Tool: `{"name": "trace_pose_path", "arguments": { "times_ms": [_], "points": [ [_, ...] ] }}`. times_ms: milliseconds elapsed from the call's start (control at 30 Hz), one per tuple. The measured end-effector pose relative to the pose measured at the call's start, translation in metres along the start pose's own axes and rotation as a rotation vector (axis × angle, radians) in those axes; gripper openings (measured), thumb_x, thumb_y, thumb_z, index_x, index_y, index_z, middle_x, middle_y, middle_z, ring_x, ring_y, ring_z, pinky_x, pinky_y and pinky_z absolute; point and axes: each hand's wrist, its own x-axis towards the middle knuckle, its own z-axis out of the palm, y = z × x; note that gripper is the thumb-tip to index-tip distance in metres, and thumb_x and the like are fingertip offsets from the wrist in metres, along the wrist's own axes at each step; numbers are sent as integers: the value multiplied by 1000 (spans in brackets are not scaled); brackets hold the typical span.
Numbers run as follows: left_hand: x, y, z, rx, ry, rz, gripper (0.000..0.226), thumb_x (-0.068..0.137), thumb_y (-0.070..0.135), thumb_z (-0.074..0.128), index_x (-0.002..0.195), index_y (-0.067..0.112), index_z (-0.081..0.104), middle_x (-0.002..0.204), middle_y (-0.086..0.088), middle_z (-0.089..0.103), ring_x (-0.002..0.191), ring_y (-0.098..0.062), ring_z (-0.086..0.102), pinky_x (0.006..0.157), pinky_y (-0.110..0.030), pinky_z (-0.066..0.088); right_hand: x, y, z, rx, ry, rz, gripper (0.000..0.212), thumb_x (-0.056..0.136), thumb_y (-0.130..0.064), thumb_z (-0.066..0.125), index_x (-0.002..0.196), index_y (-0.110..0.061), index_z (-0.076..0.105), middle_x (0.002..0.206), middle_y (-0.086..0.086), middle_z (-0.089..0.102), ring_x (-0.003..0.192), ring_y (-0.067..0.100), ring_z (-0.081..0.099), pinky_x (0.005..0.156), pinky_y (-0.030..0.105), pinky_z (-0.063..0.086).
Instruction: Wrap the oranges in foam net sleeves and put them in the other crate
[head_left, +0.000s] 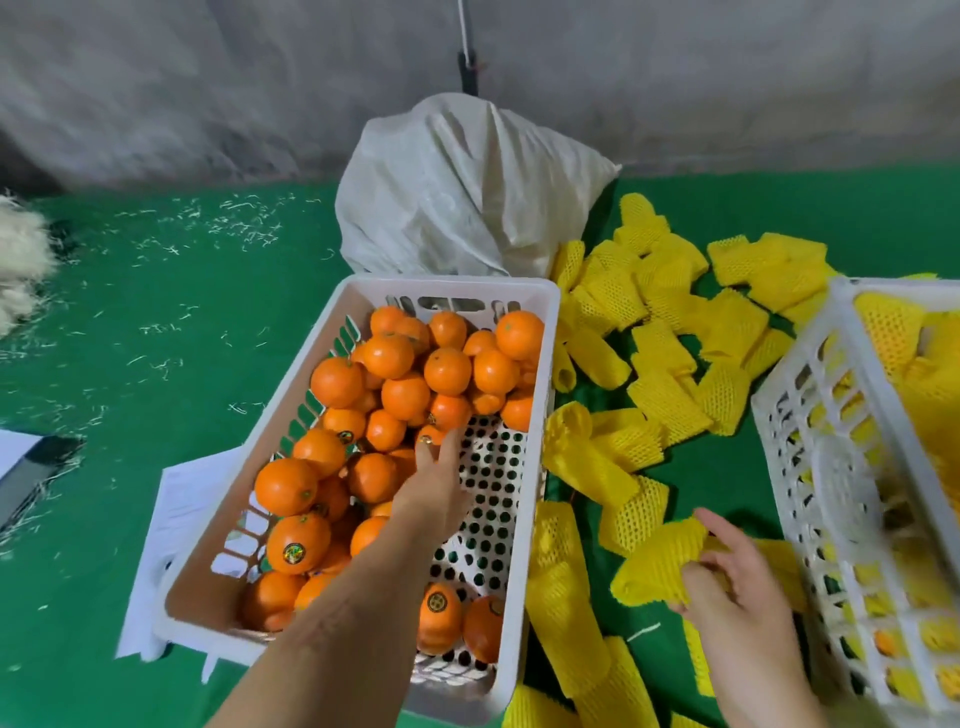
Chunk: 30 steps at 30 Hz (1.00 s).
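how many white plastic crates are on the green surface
2. One crate in the middle holds bare oranges; the other crate sits at the right edge, partly cut off, holding yellow-sleeved fruit.

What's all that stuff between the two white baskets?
In the head view, loose yellow foam net sleeves lie on green cloth between the white plastic orange crate and the other white crate.

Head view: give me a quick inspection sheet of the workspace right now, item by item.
Surface: green cloth, strewn with pale straw bits.
Job's things: crate of oranges at centre, partly emptied; second crate at right holding wrapped fruit; loose yellow foam sleeves between them.
Clutter: white sack behind; white papers under the orange crate; straw pile at far left.
Hands: left hand reaching among the oranges, grip unclear; right hand holds a sleeve.
Cables: a cord hangs on the wall.
Surroundings: grey wall.
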Motion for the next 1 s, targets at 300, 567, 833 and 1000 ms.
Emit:
{"name": "trace_pose_path", "arguments": {
  "times_ms": [300, 567, 833, 1000],
  "points": [
    [20, -13, 13, 209, 64, -40, 77, 101, 17, 66, 160, 31, 18, 171, -15, -27, 78, -26, 61, 58, -27, 45, 0, -3, 33, 557, -267, 185, 37, 83, -12, 67, 118, -19, 75, 115, 20, 70, 109, 35, 71, 82, 46, 62],
    [24, -28, 26, 386, 239, -37, 69, 100, 31, 68, 151, 29, 22, 137, -9, 23, 88, -25, 69, 60, -26, 50, -37, -41, 75, -7, -478, 41, 47, 76, -54, 82, 118, -47, 63, 104, -25, 68, 96, -2, 70, 74, 11, 53],
    [11, -19, -6, 131, 125, 52, 76, 89, 36, 79, 144, 31, 28, 129, -2, 43, 92, -29, 65, 67, -40, 56, -22, -39, 91, -146, -360, 39, 13, 93, -58, 63, 95, -48, 71, 94, -22, 72, 90, 0, 67, 83, 28, 57],
    [-36, 20, -37, -583, 134, 160, 53, 87, 42, 84, 132, 34, 56, 122, 0, 63, 103, -22, 69, 83, -35, 61, -18, -40, 99, -134, -389, -24, 28, 78, -62, 70, 104, -50, 66, 101, -20, 71, 96, 3, 68, 83, 32, 57]
  ]
}}
